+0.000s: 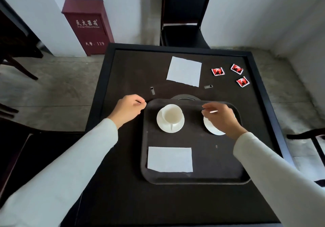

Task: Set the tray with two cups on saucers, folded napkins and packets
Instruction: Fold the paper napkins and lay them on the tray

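A dark tray [218, 172] lies on the dark table. At its far left a white cup [172, 115] stands on a saucer [164, 127]. My right hand [222, 118] is curled over a second cup [213, 111], which it mostly hides; that cup's saucer [212, 129] shows below my palm. A folded white napkin [169, 159] rests at the tray's near left. My left hand [130, 108] is closed at the tray's far left corner, touching its rim. An unfolded napkin [184, 71] and three red packets [217, 71] [236, 69] [242, 81] lie on the table beyond the tray.
The table has a raised rim [260, 78] and two small slots [152, 90] [208, 86] beyond the tray. A black chair [184, 15] stands behind the table, a red cabinet [88, 26] to the far left, and dark chairs on both sides.
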